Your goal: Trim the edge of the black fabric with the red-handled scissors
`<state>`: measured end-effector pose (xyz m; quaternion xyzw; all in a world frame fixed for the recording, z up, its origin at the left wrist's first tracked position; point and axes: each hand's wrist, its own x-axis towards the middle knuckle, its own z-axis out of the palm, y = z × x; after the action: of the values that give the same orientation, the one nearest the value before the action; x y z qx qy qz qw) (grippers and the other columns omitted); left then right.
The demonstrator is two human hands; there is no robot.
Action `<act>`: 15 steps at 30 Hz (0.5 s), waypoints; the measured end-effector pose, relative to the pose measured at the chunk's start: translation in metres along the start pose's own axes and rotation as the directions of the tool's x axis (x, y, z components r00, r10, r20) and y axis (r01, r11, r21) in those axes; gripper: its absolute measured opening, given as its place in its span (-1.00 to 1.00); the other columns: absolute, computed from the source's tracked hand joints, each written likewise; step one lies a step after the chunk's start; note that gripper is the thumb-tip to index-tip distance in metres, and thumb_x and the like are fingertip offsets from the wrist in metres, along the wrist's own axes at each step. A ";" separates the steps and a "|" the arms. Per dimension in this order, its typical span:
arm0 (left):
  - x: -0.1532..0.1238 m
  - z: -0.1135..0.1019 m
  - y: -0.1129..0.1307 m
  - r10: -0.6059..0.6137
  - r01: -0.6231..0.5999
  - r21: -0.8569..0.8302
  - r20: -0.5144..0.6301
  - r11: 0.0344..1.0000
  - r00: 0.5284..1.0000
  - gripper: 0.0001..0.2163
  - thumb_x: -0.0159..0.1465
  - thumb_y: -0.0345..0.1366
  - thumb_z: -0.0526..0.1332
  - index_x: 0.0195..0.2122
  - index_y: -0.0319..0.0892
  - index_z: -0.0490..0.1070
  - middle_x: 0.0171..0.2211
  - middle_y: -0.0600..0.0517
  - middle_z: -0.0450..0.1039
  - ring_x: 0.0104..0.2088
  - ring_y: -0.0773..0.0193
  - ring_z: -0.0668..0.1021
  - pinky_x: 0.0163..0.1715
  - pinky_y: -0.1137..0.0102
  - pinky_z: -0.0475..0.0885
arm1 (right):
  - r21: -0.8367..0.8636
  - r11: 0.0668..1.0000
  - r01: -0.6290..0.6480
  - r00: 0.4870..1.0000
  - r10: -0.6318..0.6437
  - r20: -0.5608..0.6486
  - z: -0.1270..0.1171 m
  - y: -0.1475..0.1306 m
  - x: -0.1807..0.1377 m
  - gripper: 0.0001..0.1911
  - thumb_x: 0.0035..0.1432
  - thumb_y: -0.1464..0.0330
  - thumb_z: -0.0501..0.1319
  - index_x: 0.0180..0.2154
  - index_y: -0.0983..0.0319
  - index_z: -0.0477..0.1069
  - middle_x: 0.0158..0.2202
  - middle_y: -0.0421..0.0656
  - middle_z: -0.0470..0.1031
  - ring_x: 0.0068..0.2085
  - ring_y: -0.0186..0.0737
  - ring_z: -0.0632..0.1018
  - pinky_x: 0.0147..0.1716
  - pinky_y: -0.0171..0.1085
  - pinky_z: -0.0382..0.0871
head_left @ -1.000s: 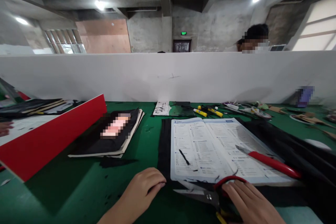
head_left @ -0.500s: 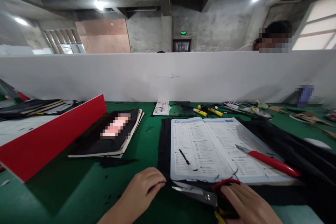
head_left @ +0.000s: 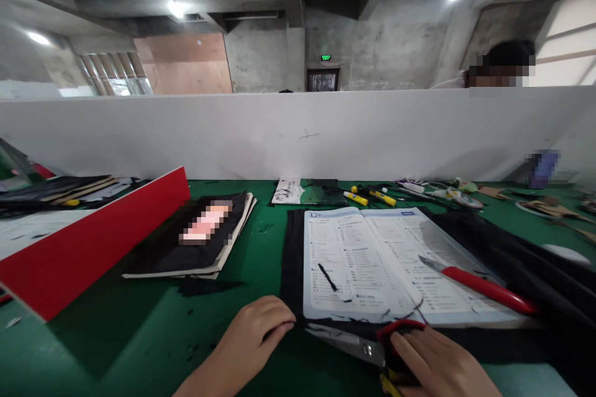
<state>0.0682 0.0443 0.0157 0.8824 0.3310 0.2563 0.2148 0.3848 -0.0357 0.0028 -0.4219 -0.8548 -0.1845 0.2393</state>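
An open book [head_left: 351, 260] with printed pages lies on a sheet of black fabric [head_left: 292, 248] that sticks out around its edges. At the fabric's near left corner, my left hand [head_left: 263, 329] pinches the cloth between thumb and fingers. My right hand [head_left: 435, 356] grips a pair of scissors [head_left: 356, 344] with red and yellow handles. Their blades point left along the fabric's near edge, close to my left fingertips. A red-handled knife [head_left: 488, 288] rests across the right page, and a thin black scrap [head_left: 327, 277] lies on the left page.
A black-covered book [head_left: 205, 248] lies to the left, beside an upright red panel [head_left: 102, 242]. Yellow glue sticks [head_left: 356, 198] and assorted clutter [head_left: 459, 192] are at the back of the green table [head_left: 139, 341]. A white partition [head_left: 233, 136] stands behind; another person [head_left: 503, 65] is beyond it.
The scissor blades have come closer together. Both hands stay in nearly the same place. The person behind the partition has shifted to the right.
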 end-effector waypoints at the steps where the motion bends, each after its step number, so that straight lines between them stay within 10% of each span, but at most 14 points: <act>1: 0.000 0.000 0.000 0.001 -0.001 -0.001 -0.001 1.000 1.000 -0.81 0.33 -0.46 0.10 -0.22 -0.09 0.48 -0.26 0.03 0.53 -0.23 0.25 0.55 -0.21 0.41 0.43 | -0.002 1.000 0.007 1.000 -0.007 0.020 -0.001 0.000 0.000 -0.88 0.21 0.30 0.10 -0.22 0.18 0.27 -0.49 -0.28 0.49 -0.53 -0.27 0.51 -0.54 -0.34 0.38; 15: -0.001 0.003 -0.004 0.021 -0.021 0.003 -0.013 1.000 1.000 -0.83 0.33 -0.47 0.12 -0.21 -0.09 0.46 -0.26 0.05 0.52 -0.22 0.27 0.54 -0.21 0.43 0.41 | -0.155 0.988 -0.022 1.000 0.018 -0.024 -0.002 -0.001 0.010 -0.25 -0.52 0.38 0.46 -0.16 0.23 0.26 -0.35 -0.20 0.57 -0.38 -0.12 0.59 -0.39 -0.24 0.49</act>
<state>0.0674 0.0454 0.0111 0.8844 0.3237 0.2638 0.2086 0.3796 -0.0313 0.0101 -0.4456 -0.8308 -0.2528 0.2173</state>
